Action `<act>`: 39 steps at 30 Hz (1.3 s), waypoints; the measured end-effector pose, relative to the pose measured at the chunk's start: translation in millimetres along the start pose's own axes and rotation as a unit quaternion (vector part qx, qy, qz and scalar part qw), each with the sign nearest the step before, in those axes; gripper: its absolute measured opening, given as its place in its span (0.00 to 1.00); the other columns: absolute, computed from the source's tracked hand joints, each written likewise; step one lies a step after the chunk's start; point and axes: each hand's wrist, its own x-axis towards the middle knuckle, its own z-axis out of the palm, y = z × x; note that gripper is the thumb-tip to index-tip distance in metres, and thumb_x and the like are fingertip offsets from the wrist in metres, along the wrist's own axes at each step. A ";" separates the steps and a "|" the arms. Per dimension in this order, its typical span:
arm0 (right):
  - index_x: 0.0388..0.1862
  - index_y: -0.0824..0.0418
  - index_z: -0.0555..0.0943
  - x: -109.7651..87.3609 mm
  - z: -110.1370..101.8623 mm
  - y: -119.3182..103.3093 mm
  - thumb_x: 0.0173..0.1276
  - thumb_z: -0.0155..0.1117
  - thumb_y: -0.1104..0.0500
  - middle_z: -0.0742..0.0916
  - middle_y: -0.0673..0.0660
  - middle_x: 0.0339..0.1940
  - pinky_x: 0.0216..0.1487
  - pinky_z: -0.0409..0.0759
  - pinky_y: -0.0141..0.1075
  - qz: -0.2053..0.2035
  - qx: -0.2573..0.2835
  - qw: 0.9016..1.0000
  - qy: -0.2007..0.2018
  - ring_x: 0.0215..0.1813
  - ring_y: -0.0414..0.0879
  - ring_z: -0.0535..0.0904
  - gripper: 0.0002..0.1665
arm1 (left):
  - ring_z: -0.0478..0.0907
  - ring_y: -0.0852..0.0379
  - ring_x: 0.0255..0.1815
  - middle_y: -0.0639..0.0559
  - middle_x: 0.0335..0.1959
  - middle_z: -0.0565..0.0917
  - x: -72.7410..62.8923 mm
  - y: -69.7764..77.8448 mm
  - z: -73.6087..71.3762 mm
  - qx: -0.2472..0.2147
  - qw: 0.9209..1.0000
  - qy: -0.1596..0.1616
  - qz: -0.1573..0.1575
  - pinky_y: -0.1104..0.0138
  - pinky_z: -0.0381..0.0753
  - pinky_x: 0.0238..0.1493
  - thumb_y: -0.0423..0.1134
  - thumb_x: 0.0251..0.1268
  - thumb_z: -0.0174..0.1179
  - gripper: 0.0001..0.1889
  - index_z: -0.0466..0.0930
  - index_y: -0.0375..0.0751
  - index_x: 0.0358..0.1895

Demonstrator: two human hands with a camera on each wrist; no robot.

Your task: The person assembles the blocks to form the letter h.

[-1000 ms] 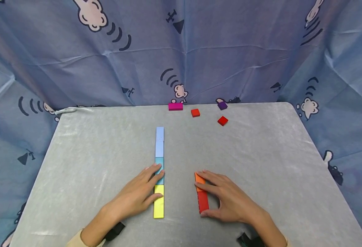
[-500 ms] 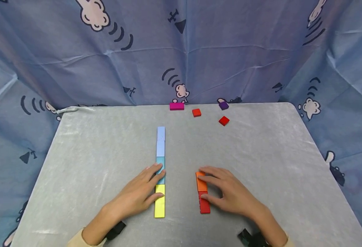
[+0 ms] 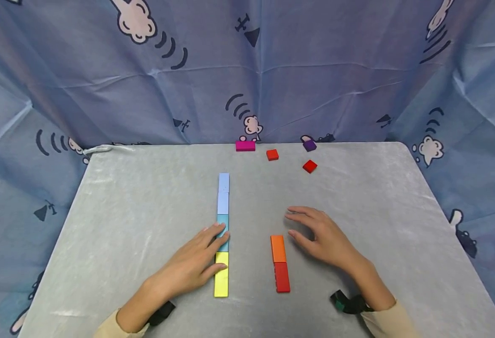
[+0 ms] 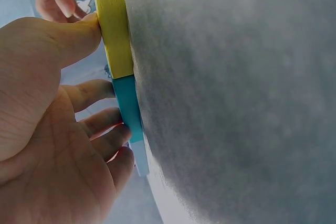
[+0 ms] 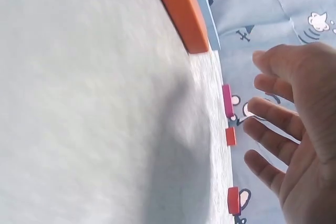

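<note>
My left hand (image 3: 192, 263) rests on a straight row of blocks, its fingertips on the teal block (image 3: 223, 218) and its thumb on the yellow block (image 3: 221, 287). Two light blue blocks continue the row at its far end; one is the nearer light blue block (image 3: 223, 203). To the right, an orange block (image 3: 278, 249) and a red block (image 3: 282, 278) lie end to end. My right hand (image 3: 325, 237) is held above the table beyond and right of the orange block, fingers loosely spread and holding nothing. The right wrist view shows this hand (image 5: 294, 114) apart from any block.
Near the grey table's (image 3: 146, 188) far edge lie a magenta block (image 3: 245, 146), a small orange-red block (image 3: 272, 155), a small red block (image 3: 309, 166) and a small purple block (image 3: 309, 145). A blue patterned cloth (image 3: 205, 42) hangs behind and at the sides.
My right hand has let go of the orange and red blocks and moved away, further back and to the right. My left hand stays on its row.
</note>
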 end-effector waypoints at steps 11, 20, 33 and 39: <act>0.64 0.62 0.85 17.4 -8.5 27.1 0.67 0.77 0.63 0.86 0.61 0.65 0.68 0.80 0.60 0.030 0.009 0.999 0.022 0.66 0.59 0.83 0.26 | 0.59 0.44 0.87 0.41 0.85 0.63 0.7 -0.8 1.3 -0.008 1.000 -0.005 -0.002 0.51 0.60 0.88 0.53 0.78 0.62 0.37 0.66 0.36 0.81; 0.63 0.64 0.84 29.6 -11.9 51.8 0.69 0.74 0.64 0.87 0.62 0.61 0.67 0.80 0.61 0.061 0.009 0.998 0.033 0.64 0.61 0.83 0.24 | 0.59 0.43 0.87 0.40 0.84 0.64 1.6 -1.5 2.3 -0.013 1.000 -0.004 -0.003 0.50 0.60 0.88 0.52 0.78 0.63 0.37 0.66 0.36 0.80; 0.64 0.65 0.84 46.4 -8.3 74.1 0.71 0.72 0.63 0.85 0.64 0.63 0.66 0.80 0.63 0.088 0.011 0.995 0.043 0.66 0.63 0.82 0.23 | 0.59 0.44 0.87 0.41 0.85 0.63 -1.0 -0.1 4.5 -0.021 1.000 -0.003 -0.005 0.50 0.61 0.87 0.52 0.78 0.63 0.37 0.66 0.36 0.80; 0.65 0.65 0.83 54.1 -11.6 77.4 0.72 0.71 0.63 0.84 0.66 0.63 0.68 0.78 0.66 0.120 0.006 0.990 0.074 0.67 0.64 0.80 0.24 | 0.59 0.44 0.87 0.42 0.85 0.63 -1.3 -1.1 2.4 -0.011 1.000 0.003 -0.002 0.51 0.60 0.88 0.52 0.78 0.63 0.36 0.67 0.37 0.80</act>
